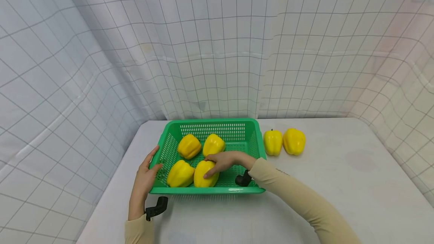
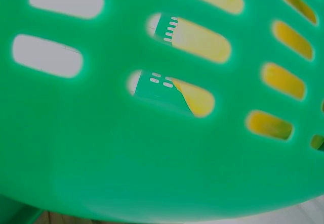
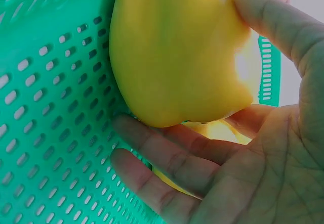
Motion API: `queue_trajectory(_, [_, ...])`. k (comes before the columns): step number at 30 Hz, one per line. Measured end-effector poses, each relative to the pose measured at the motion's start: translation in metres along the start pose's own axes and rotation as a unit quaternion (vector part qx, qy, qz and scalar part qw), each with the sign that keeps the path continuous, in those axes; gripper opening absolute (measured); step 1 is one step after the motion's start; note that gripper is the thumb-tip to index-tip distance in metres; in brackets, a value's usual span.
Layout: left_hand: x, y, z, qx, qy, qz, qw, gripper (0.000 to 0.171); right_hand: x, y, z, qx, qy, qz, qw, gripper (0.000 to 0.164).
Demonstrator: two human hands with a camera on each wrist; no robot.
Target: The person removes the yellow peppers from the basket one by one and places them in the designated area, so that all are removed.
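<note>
A green plastic basket (image 1: 217, 190) with slotted walls holds several yellow bell peppers. At its left side, my left hand (image 1: 145, 176) grips the rim, thumb on the inner side and fingers along the outside. The left wrist view is filled by the slotted basket wall (image 2: 101, 148), with yellow showing through the holes. Inside the basket, my right hand (image 1: 222, 162) holds the front middle yellow bell pepper (image 1: 203, 174) between thumb and fingers. Close up, that pepper (image 3: 177, 52) lies between the thumb and the fingers (image 3: 167, 158), beside the perforated basket surface.
Another bell pepper (image 1: 180, 173) lies to the left of the held one, and two more, a left one (image 1: 188, 146) and a right one (image 1: 214, 145), sit behind. Outside the basket, two peppers (image 1: 272, 142) rest on the white table (image 1: 322, 183). Grid-patterned curtains (image 1: 217, 48) surround the table.
</note>
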State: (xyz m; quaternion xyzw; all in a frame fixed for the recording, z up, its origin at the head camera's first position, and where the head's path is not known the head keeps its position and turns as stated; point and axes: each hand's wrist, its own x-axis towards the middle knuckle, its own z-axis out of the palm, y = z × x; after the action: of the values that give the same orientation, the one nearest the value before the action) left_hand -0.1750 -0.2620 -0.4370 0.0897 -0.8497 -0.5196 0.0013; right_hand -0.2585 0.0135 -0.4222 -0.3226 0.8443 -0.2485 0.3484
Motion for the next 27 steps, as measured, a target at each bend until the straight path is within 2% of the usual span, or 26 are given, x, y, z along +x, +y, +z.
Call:
queue_trajectory(16, [0.000,-0.001,0.000,-0.005,-0.002,0.001,1.0000,0.059,-0.003,0.005,-0.002,0.004,0.029,-0.017,0.999,0.070])
queue_trajectory(27, [-0.001,0.000,0.000,-0.006,-0.003,-0.001,1.0000,0.059,-0.012,0.006,-0.007,0.070,0.062,-0.019,0.995,0.064])
